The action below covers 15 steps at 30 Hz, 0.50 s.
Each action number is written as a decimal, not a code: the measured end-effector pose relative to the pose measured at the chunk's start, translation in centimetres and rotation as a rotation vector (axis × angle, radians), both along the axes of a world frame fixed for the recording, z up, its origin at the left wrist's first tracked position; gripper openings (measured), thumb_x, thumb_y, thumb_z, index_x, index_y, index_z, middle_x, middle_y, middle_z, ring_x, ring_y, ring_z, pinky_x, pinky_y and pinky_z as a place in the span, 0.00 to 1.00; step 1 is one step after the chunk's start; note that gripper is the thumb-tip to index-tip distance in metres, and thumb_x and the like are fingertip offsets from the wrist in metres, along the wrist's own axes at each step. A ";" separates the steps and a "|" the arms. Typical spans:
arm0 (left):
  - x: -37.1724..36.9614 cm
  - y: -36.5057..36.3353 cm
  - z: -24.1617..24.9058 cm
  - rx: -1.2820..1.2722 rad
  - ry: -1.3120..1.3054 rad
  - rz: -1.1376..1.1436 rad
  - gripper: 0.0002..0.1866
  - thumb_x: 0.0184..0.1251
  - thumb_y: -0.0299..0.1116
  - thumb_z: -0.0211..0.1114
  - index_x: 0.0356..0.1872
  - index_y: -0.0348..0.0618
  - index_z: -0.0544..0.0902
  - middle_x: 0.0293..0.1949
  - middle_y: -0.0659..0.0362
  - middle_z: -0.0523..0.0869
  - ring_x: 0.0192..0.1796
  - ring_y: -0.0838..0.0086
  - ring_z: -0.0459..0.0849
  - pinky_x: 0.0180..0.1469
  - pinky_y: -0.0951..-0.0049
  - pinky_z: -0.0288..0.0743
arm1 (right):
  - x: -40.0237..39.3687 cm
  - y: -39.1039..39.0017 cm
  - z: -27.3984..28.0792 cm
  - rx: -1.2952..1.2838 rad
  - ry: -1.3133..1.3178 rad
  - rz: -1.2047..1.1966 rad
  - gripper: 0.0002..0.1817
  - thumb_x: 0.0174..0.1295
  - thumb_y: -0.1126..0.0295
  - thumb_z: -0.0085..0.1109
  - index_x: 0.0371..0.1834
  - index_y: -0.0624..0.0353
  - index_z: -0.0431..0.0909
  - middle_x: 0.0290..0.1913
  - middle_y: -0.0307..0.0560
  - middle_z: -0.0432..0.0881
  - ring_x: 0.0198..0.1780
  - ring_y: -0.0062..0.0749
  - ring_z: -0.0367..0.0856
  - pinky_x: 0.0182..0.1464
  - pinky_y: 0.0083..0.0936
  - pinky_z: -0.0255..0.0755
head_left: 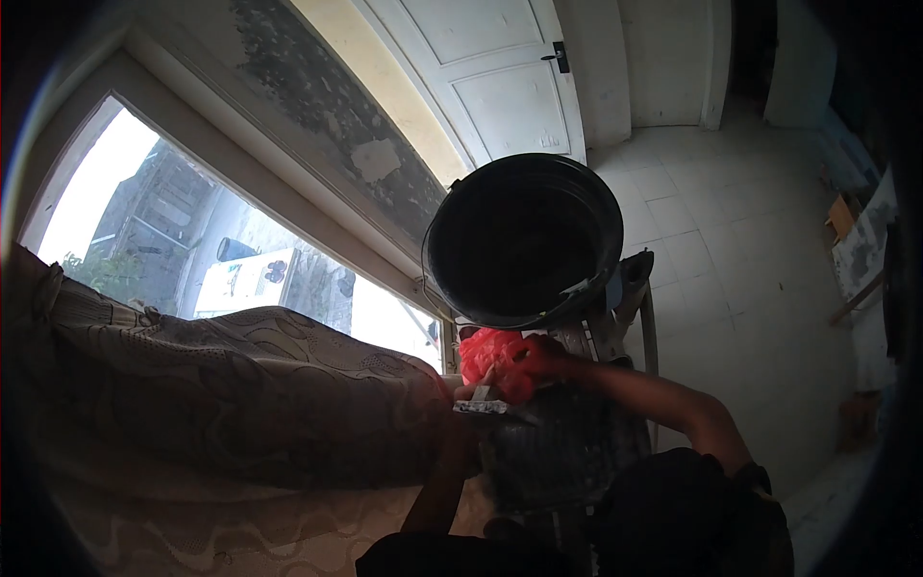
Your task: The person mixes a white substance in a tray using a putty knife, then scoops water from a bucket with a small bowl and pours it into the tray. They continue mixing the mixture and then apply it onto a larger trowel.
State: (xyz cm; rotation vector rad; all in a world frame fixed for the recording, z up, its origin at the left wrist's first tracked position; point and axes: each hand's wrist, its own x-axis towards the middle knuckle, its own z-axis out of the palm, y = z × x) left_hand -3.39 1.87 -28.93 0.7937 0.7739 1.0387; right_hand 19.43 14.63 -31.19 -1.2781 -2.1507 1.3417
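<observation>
A crumpled red plastic bag lies just below the rim of a large black bucket. My right hand reaches in from the right, its fingers closed on the bag. On the other side, my left hand is at the bag's lower left, around a small tool with a pale, stained edge. Both hands are in dim light, so single fingers are hard to make out. Beneath them is a dark, worn seat or bench surface. The bucket's inside is too dark to make out.
A patterned curtain hangs along the left, below a bright window. Behind the bucket is a white door with a black handle. Pale floor tiles extend to the right, with a small wooden object near the far wall.
</observation>
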 end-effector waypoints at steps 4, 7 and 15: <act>1.7 -0.1 8.1 0.053 0.152 0.015 0.26 0.76 0.32 0.61 0.72 0.39 0.72 0.39 0.66 0.84 0.35 0.82 0.82 0.37 0.81 0.78 | 3.2 0.3 -0.9 0.011 0.140 -0.067 0.18 0.54 0.65 0.72 0.50 0.47 0.90 0.50 0.45 0.89 0.49 0.35 0.88 0.54 0.32 0.80; 2.4 -0.3 8.7 0.093 0.257 0.035 0.28 0.72 0.30 0.64 0.72 0.38 0.73 0.40 0.65 0.86 0.36 0.83 0.83 0.37 0.81 0.78 | 5.9 -0.2 -0.3 0.099 0.130 -0.168 0.17 0.54 0.55 0.73 0.46 0.44 0.91 0.45 0.43 0.90 0.48 0.33 0.89 0.54 0.34 0.79; 1.9 -1.4 8.1 0.313 0.501 0.253 0.30 0.64 0.22 0.69 0.70 0.37 0.75 0.49 0.60 0.88 0.42 0.78 0.86 0.48 0.75 0.83 | 8.6 -1.4 0.0 -0.004 0.205 -0.187 0.13 0.61 0.66 0.70 0.49 0.53 0.89 0.47 0.44 0.91 0.50 0.32 0.88 0.54 0.31 0.80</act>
